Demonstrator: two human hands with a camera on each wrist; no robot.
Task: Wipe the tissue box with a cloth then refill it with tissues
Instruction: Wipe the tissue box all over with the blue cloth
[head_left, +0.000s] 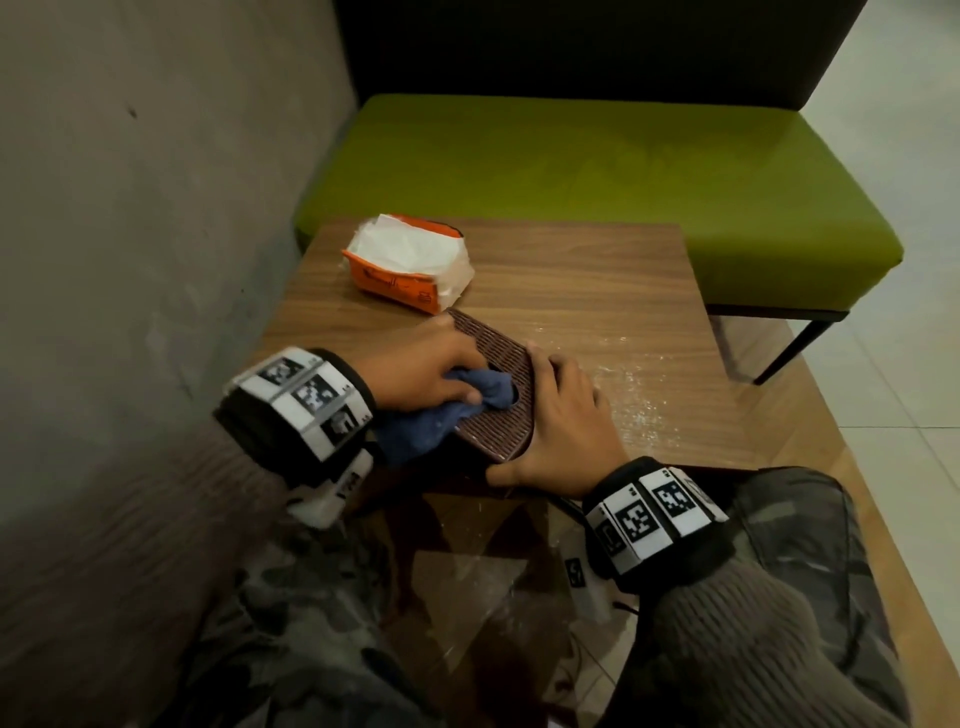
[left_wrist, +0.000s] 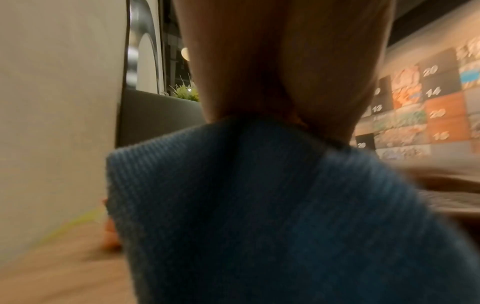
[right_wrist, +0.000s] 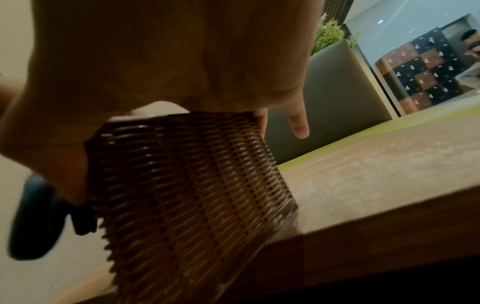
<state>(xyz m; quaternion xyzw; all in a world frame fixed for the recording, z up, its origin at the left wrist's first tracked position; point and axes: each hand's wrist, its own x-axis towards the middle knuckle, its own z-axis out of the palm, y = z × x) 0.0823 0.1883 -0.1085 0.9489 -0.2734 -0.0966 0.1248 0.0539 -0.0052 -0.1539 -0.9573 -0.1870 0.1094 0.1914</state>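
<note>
The left hand (head_left: 421, 371) is clutching the blue cloth (head_left: 457, 402) on the tissue box (head_left: 493, 374) at the table's (head_left: 597, 270) near edge; the right hand (head_left: 566, 415) is gripping its side. The orange tissue pack (head_left: 410, 262) is sitting by the far-left corner.

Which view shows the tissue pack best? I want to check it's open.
The head view: the orange tissue pack lies whole on the table, open, white tissues showing. Left wrist catches only an orange blur behind the cloth; right wrist shows none.

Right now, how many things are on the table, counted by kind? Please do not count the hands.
Box: 1
Cloth: 1
Tissue pack: 1
Total: 3
</note>
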